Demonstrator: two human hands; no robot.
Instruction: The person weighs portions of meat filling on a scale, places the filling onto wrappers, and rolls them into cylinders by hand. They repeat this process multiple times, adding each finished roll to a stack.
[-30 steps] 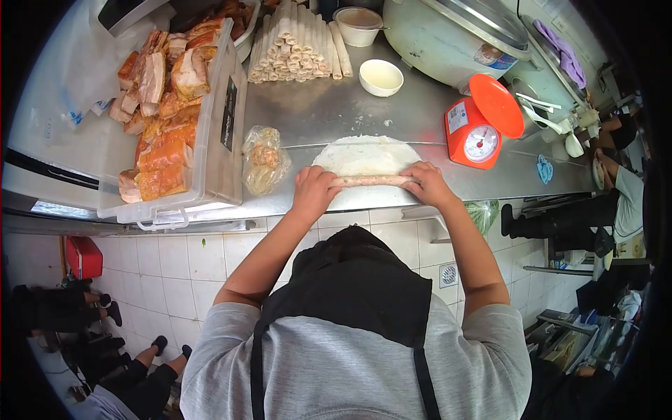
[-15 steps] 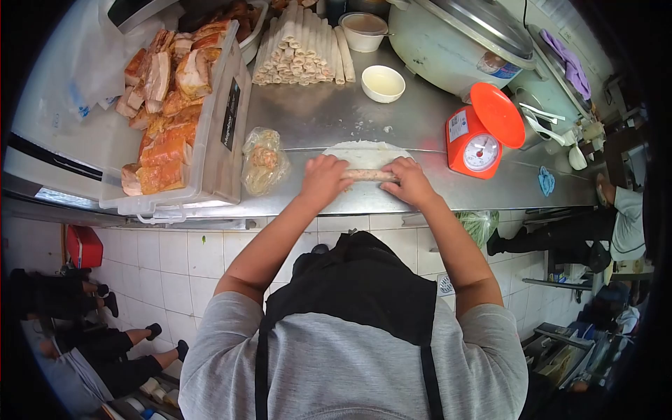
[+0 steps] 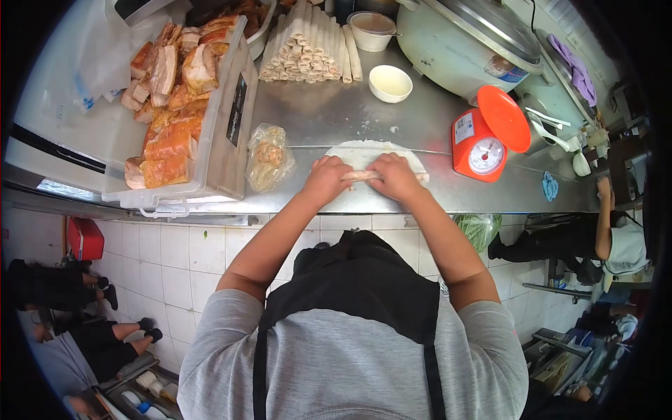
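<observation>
A thin, pale spring roll (image 3: 361, 175) lies crosswise near the front edge of the steel table. My left hand (image 3: 326, 180) is closed over its left end. My right hand (image 3: 396, 178) grips it near the middle, and the roll's right end pokes out past that hand. Beneath and behind the roll spreads a round white wrapper (image 3: 371, 149), partly covered by my hands. To the left of my left hand sits a clear plastic bag of filling (image 3: 269, 159).
A clear bin of roasted pork (image 3: 234, 133) stands left. At the back are stacked rolls (image 3: 301, 52), a lidded tub (image 3: 371, 33), a white bowl (image 3: 390, 84) and a big cooler (image 3: 455, 49). A red scale (image 3: 483, 150) stands right. Other people (image 3: 623, 241) are around.
My right hand has slid left along the roll, closer to my left hand, leaving the roll's right end uncovered. The camera view has shifted slightly.
</observation>
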